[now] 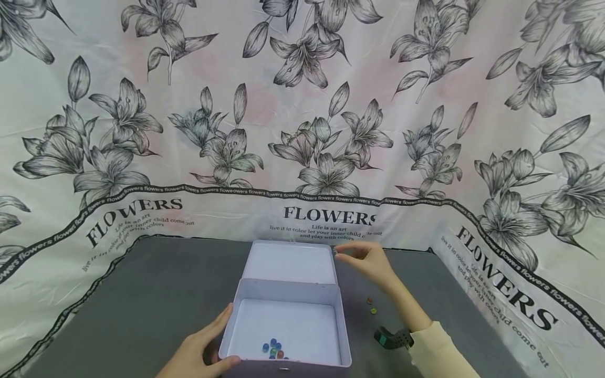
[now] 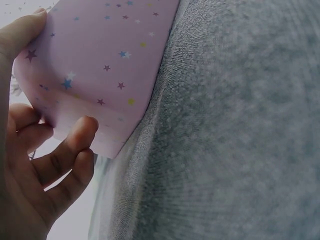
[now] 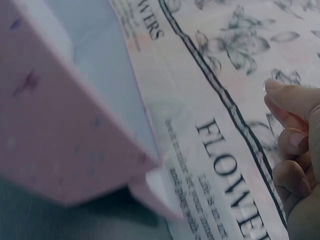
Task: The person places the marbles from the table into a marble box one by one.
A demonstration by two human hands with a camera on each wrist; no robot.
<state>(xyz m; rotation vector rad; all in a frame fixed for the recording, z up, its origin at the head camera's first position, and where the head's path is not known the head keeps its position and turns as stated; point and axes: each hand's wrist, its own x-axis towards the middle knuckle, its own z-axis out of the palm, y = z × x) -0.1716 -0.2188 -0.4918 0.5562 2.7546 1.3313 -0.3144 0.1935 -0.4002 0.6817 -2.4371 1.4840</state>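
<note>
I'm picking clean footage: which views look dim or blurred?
Head: brightest, backdrop lettering largely legible; left wrist: dimmer, box stars fairly clear, table soft; right wrist: also dim, box wall smeared, its stars blurred, large lettering readable.

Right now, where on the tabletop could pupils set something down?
The grey tabletop is bare between the left hand and the floral cloth, and between the right forearm and that cloth. Crowded: two beads lie between forearm and open box.

Pale backdrop (image 1: 321, 131), printed with dark line-drawn lilies and "FLOWERS" lettering, spans upper frame; grey tabletop (image 1: 175, 294) below.
</note>
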